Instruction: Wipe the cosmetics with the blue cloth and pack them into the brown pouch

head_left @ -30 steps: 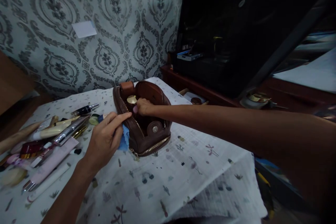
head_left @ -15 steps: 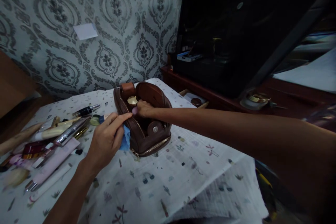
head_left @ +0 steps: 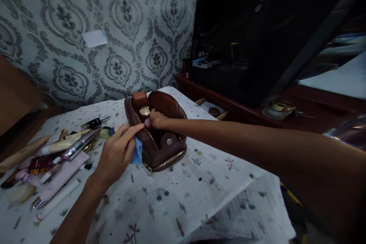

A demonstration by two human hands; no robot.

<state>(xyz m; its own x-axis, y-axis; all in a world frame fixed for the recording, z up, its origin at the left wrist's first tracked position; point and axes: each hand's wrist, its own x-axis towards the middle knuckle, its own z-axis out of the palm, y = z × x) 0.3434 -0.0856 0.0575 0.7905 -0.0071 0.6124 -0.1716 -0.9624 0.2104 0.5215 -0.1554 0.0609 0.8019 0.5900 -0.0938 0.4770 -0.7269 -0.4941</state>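
A brown zippered cosmetic bag point(head_left: 162, 156) stands unzipped, its opening facing up. My left hand point(head_left: 117, 152) is at the bag's left side, index finger laid over the rim and thumb bent outside, holding the edge. Crumpled blue cloth point(head_left: 137, 152) shows between this hand and the bag; whether the fingers touch it is unclear. Inside the opening, my right hand point(head_left: 156, 119) has its thumb and fingers closed against the side of a gold-lidded jar point(head_left: 145, 111). The jar's lower part and some right fingertips are hidden.
Cosmetics lie heaped on the left, among them a pink tube point(head_left: 64, 175), a silver tube point(head_left: 80, 145) and a white pen-like stick point(head_left: 58, 200). A patterned white cloth point(head_left: 177, 206) covers the table. A dark television point(head_left: 246, 45) and an open drawer point(head_left: 213, 108) are at the right.
Both hands keep nearly the same place at the bag, and the jar stays put within it. Only the camera's view has shifted slightly.
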